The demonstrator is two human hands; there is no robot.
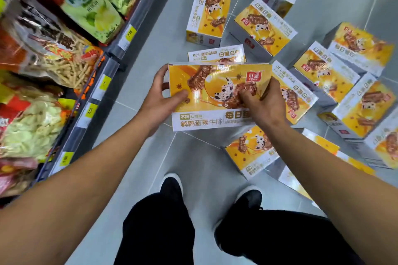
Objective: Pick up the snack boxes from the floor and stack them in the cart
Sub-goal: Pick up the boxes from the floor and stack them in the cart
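Nearest to the camera are the person's two legs in black trousers [163,232] and two black shoes with white soles [171,185], standing on a grey tiled floor [193,157]. Both bare forearms reach forward from the lower corners.

Above the shoes, the two hands hold one flat orange and white cardboard snack box [215,92] in the air over the floor, its printed face turned up to the camera. The left hand [160,95] grips the left edge of this box, with the thumb lying on the top face and the fingers going around the side. The right hand [263,101] has its fingers curled and pressed on the right part of the top face; it seems to pinch the box near its right edge.

Just beside the right forearm, one more box of the same kind [252,153] lies on the floor. Farther away, many of the same orange and white boxes [265,26] are scattered on the floor, some flat, some tilted, some leaning on each other.

On the left side runs a store shelf [112,49] with yellow price labels [130,33] on its edge, filled with colourful snack bags [51,49].
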